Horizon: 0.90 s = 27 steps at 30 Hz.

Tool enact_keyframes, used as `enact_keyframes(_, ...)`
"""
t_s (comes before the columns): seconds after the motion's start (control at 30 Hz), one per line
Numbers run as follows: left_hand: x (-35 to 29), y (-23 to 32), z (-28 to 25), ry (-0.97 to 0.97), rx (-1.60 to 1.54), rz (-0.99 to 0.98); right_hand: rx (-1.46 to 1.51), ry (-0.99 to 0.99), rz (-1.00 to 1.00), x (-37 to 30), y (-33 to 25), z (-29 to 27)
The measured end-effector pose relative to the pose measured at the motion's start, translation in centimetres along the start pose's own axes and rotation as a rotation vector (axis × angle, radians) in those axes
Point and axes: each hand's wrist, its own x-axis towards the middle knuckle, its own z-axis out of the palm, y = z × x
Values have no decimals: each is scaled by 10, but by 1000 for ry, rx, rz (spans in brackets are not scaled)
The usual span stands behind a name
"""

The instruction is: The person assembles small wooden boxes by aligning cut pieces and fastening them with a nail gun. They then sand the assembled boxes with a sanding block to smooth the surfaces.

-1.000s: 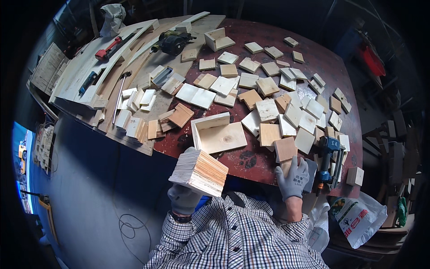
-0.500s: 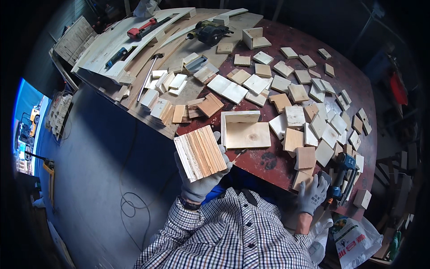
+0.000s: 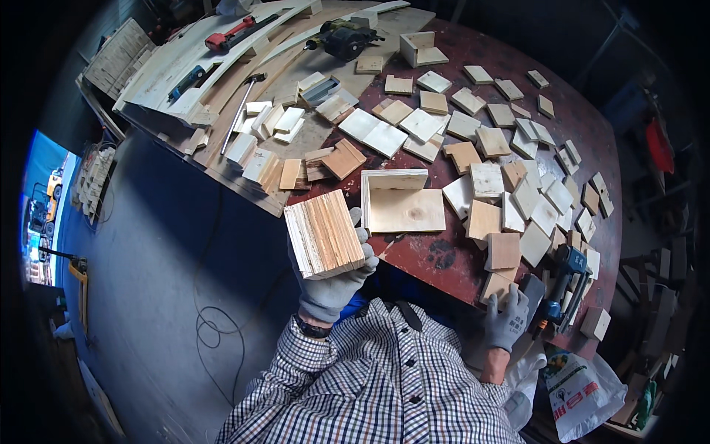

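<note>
The left hand [image 3: 330, 287] is gripping stacked boards [image 3: 323, 235] left of the blue nail gun [image 3: 569, 268], the right hand [image 3: 506, 323] resting nearby, fingers slightly spread.

A head-worn fisheye looks down over the red table [image 3: 405, 251].

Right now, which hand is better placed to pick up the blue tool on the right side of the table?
Probably the right hand: it looks open and is close to the blue tool. The left hand is farther away and already holds a wooden block.
</note>
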Motion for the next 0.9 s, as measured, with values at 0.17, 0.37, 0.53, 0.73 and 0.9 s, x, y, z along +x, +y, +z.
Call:
enact_keyframes(0.17, -1, 1, 3, 6, -93, -29, 47, -37, 16, -2, 5, -1)
enact_keyframes(0.37, 0, -6, 15, 49, -27, -51, 72, 112, -5, 5, 20, -6)
enact_keyframes(0.53, -4, -1, 20, 205, -309, -40, 78, 179, 12, 25, 22, -23)
enact_keyframes(0.73, 3, -4, 25, 269, -71, -70, 80, -7, -146, 11, 11, -25)
enact_keyframes(0.9, 6, -3, 39, 201, 9, -125, -183, -161, -72, -2, -5, -1)
